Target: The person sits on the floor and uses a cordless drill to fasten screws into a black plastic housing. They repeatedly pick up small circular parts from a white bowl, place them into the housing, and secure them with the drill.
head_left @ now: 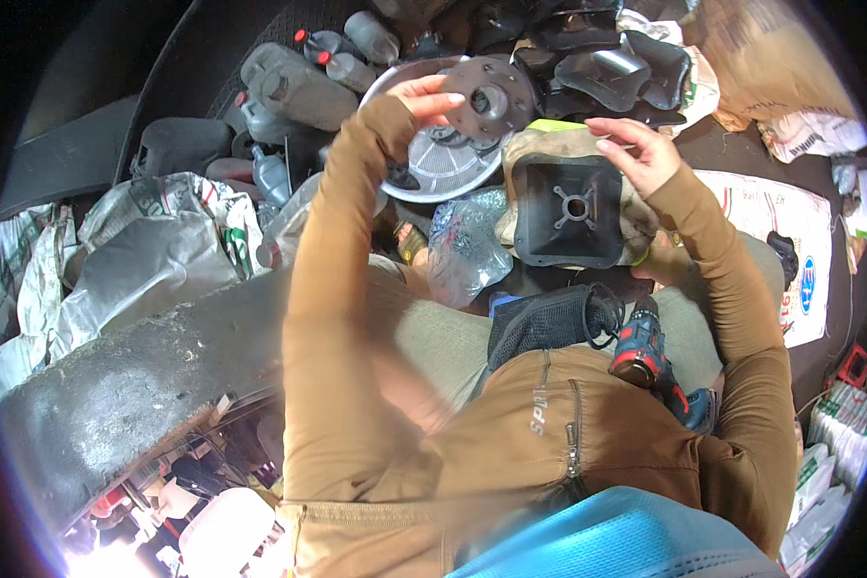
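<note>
My left hand point(428, 100) grips the left edge of a round dark grey flanged disc point(515, 89) with a hole in its raised centre. The disc overlaps the rim of a pale mesh basket point(453, 173), in which more dark parts lie. My right hand point(643, 160) is open, fingers apart and holding nothing, just above the right corner of a square black plastic part point(546, 236). That part has a recessed middle with a four-armed hub and rests on a stained, light cushion-like support point(525, 146) between my legs.
On my lap lie a blue-and-black cordless drill point(641, 342) and a black mesh pouch point(539, 328). A crumpled clear plastic bag point(467, 246) sits below the basket. Dark jugs point(299, 87) stand at the far left; black plastic parts point(612, 72) are piled at the far right.
</note>
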`<action>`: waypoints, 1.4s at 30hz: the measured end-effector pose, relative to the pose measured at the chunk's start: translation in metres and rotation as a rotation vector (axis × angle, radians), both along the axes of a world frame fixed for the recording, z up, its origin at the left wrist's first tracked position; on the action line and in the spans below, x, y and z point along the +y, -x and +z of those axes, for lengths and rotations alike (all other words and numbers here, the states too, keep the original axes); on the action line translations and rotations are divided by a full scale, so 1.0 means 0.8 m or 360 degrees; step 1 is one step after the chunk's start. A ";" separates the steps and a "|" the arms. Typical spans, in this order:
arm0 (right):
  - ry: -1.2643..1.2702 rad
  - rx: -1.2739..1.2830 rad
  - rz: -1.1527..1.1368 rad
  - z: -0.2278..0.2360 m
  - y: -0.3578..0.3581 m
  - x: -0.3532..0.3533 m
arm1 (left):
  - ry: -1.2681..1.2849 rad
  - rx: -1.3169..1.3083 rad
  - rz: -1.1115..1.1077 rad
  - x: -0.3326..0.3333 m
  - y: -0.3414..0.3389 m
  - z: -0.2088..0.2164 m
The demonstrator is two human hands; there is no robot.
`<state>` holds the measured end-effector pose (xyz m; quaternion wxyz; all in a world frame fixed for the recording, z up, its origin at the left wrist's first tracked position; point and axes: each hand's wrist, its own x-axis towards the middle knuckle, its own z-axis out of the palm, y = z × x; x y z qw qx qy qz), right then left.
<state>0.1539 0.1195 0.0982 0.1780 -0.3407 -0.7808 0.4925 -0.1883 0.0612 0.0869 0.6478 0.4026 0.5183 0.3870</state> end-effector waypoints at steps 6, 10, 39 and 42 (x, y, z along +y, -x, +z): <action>0.0990 0.0606 -0.0265 0.012 -0.018 -0.057 | -0.0011 -0.0464 0.0432 -0.097 -0.168 0.032; 0.1231 0.0225 -0.0171 -0.003 -0.046 -0.063 | 0.0283 -0.0157 0.0336 -0.121 -0.198 -0.004; 0.1568 -0.0182 -0.0522 -0.126 -0.047 -0.029 | 0.0709 -0.0176 0.0334 -0.090 -0.195 -0.118; 0.1571 -0.0150 -0.0530 -0.129 -0.047 -0.029 | 0.0717 -0.0175 0.0293 -0.087 -0.192 -0.116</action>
